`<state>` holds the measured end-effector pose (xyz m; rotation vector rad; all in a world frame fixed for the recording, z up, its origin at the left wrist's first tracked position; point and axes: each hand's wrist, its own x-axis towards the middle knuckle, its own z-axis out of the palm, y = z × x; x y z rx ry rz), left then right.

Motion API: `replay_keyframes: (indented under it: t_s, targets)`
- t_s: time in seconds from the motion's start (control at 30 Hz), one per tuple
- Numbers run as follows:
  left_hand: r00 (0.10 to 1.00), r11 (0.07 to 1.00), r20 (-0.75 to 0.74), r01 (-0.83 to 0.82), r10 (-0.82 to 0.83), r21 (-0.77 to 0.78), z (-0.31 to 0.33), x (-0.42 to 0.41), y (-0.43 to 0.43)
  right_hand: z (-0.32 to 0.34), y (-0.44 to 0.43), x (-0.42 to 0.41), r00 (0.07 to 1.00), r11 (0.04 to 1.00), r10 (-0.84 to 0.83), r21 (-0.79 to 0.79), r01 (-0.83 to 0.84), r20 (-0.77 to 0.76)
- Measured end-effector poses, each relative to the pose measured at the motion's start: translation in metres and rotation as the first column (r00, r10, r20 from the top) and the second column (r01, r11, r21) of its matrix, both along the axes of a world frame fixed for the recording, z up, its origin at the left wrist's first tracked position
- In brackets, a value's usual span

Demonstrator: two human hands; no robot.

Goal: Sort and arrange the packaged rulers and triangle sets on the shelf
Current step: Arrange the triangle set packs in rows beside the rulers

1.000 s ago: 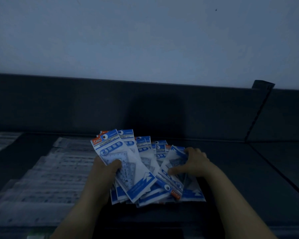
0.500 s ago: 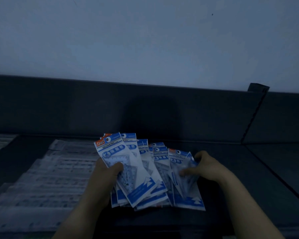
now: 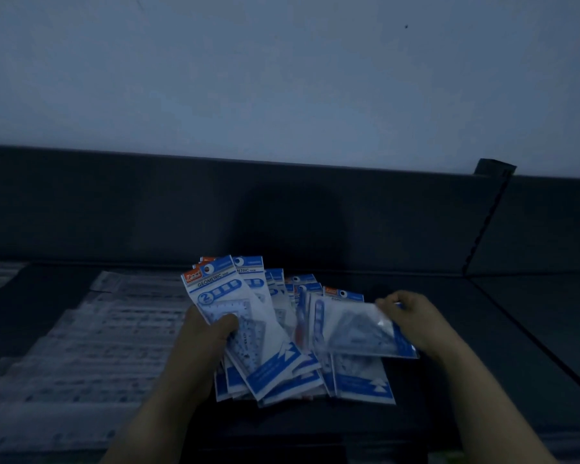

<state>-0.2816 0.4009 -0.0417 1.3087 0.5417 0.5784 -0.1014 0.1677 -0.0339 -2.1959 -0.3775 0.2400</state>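
While my left hand (image 3: 205,336) grips a fan of triangle-set packets (image 3: 248,329), its thumb lies curled across the face of the top packet. The fingers are hidden beneath the fan, so I cannot tell how they lie. The top packet is blue and white, reads "GEOMETRIC", and tilts with its header away from me and to the left.

My right hand (image 3: 412,319) pinches a single packet (image 3: 349,333) by its right edge, fingers curled over it. This packet is turned sideways and held just above the loose packets (image 3: 362,380), which lie flat, overlapping and touching the fan.

All of these packets sit at the middle of the dark shelf (image 3: 482,329), toward its front.

To the left of the fan, ruler packets (image 3: 98,336) in clear wrapping lie flat in overlapping rows on the same shelf. The lighting is dim and their print is unreadable.

A dark back panel (image 3: 215,209) stands behind the goods, with a pale wall (image 3: 282,78) above it. A slanted divider (image 3: 489,216) marks the right end of this section.
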Motion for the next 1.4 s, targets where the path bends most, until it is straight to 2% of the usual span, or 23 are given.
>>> replay_keyframes:
  t_s: [0.07, 0.17, 0.3, 0.37, 0.47, 0.53, 0.6, 0.67, 0.73, 0.77, 0.93, 1.23, 1.4]
  targets:
    - [1.0, 1.0, -0.007, 0.004, -0.004, 0.012, -0.002, 0.0, 0.001, 0.002, -0.001, -0.001, 0.997, 0.991, -0.069, 0.112, 0.066, 0.019]
    - [1.0, 0.999, 0.007, 0.004, -0.004, 0.042, -0.004, 0.0, 0.0, 0.006, 0.005, -0.006, 0.99, 0.945, -0.133, 0.297, 0.139, -0.04]
    - [0.997, 0.999, 0.071, -0.036, 0.033, 0.029, 0.0, 0.003, -0.008, 0.009, 0.031, -0.026, 0.98, 0.872, -0.157, 0.448, 0.196, -0.122]
    - [0.994, 0.999, 0.098, -0.043, 0.045, -0.029, -0.001, 0.007, -0.014, 0.009, 0.049, -0.044, 0.986, 0.878, -0.122, 0.451, 0.16, -0.111]
    - [0.992, 0.992, 0.122, 0.029, -0.013, -0.126, 0.001, 0.011, -0.022, 0.006, 0.067, -0.069, 0.998, 0.908, 0.037, 0.42, -0.013, -0.05]
    - [0.997, 0.998, 0.081, 0.015, -0.01, -0.063, 0.002, 0.012, -0.024, 0.006, 0.068, -0.078, 0.986, 0.916, 0.146, 0.386, -0.107, -0.075]
    - [0.998, 0.999, 0.027, -0.05, 0.05, -0.009, 0.0, 0.01, -0.02, 0.003, 0.059, -0.075, 0.994, 0.952, 0.103, 0.291, -0.09, -0.029]
    - [0.996, 0.996, 0.002, -0.09, 0.09, 0.002, -0.005, 0.009, -0.011, -0.006, 0.045, -0.064, 0.998, 1.0, -0.017, -0.009, 0.017, 0.055]
    - [0.994, 0.995, -0.024, -0.104, 0.104, 0.004, -0.007, 0.006, -0.004, -0.015, 0.035, -0.061, 0.995, 0.949, -0.023, -0.31, 0.052, 0.098]
    - [0.995, 0.995, -0.029, -0.1, 0.1, 0.004, -0.007, 0.006, -0.003, -0.017, 0.034, -0.062, 0.995, 0.927, -0.008, -0.373, 0.044, 0.097]
    - [0.997, 0.999, -0.057, -0.045, 0.046, 0.021, -0.009, 0.004, -0.004, -0.013, 0.031, -0.051, 0.998, 0.929, -0.005, -0.369, -0.017, -0.058]
    - [0.995, 0.999, -0.102, 0.021, -0.019, 0.026, -0.009, 0.003, -0.011, -0.008, 0.015, -0.043, 0.973, 0.964, -0.111, -0.26, 0.057, -0.2]
    - [0.991, 1.0, -0.133, 0.02, -0.017, 0.022, -0.005, 0.001, -0.011, 0.001, 0.02, -0.047, 0.989, 0.887, -0.092, -0.46, 0.028, -0.117]
